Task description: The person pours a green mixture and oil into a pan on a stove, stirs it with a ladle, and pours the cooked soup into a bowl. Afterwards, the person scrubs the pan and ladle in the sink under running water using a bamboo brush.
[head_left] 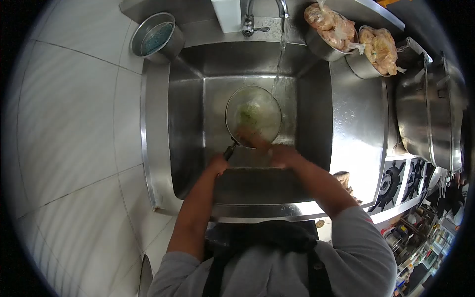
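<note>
A round mesh strainer point(267, 106) with a dark handle is low inside the steel sink point(189, 133). Bits of something pale green point(250, 114) show in its middle, too blurred to name. My left hand point(217, 164) is closed around the strainer's handle. Over the near right part of the rim, my right hand point(277, 154) reaches into the strainer. Motion smears its fingers, so I cannot tell whether they hold anything. From the faucet point(282, 9), a stream of water point(281, 54) runs down at the sink's far right side.
A metal pot point(177, 44) with bluish contents stands at the back left corner. Two metal containers at the back right hold bagged, raw-looking meat point(332, 28). A white container point(227, 15) is beside the faucet. Large steel pots point(420, 114) and a stove point(391, 183) are at right.
</note>
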{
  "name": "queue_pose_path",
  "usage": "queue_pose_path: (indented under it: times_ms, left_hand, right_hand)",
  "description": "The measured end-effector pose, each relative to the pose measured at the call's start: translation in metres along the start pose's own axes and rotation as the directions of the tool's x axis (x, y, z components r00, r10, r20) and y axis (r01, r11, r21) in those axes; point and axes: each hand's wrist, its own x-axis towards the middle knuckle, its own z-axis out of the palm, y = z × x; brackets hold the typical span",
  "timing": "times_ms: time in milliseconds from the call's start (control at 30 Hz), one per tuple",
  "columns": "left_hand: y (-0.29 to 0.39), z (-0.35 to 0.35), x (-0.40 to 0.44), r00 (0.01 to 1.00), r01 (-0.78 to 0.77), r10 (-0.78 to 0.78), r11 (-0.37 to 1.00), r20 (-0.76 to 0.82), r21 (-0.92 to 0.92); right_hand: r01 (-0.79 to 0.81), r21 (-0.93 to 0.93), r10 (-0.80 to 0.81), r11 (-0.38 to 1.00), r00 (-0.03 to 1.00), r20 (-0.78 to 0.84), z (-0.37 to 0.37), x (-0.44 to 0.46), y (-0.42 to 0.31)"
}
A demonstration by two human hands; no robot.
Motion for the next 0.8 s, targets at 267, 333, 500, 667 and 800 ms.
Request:
queue_pose_path:
  times_ms: [267,333,500,667,800]
  left_hand:
    - [0.003,0.003,0.005,0.997,0.004,-0.006,1.000,0.077,0.031]
    - [0.005,-0.002,0.004,0.998,-0.009,0.008,1.000,0.066,0.024]
    - [0.013,-0.003,-0.006,0.996,-0.011,0.001,0.994,0.091,0.106]
    - [0.014,-0.003,-0.005,0.993,-0.047,0.033,0.991,0.110,0.128]
    - [-0.013,0.005,0.015,0.987,-0.103,0.097,0.994,0.132,0.041]
  right_hand:
    - [-0.067,0.102,0.077,0.993,0.993,-0.090,0.018,0.013,-0.003]
    - [-0.157,0.172,0.184,0.972,0.972,-0.149,0.018,0.042,0.021]
    - [0.146,0.183,-0.103,0.972,0.969,-0.224,0.047,0.039,0.014]
    - [-0.062,0.128,0.083,0.990,0.983,-0.163,0.009,0.024,0.000]
    - [-0.084,0.028,0.086,0.996,0.990,-0.110,0.020,0.027,0.006]
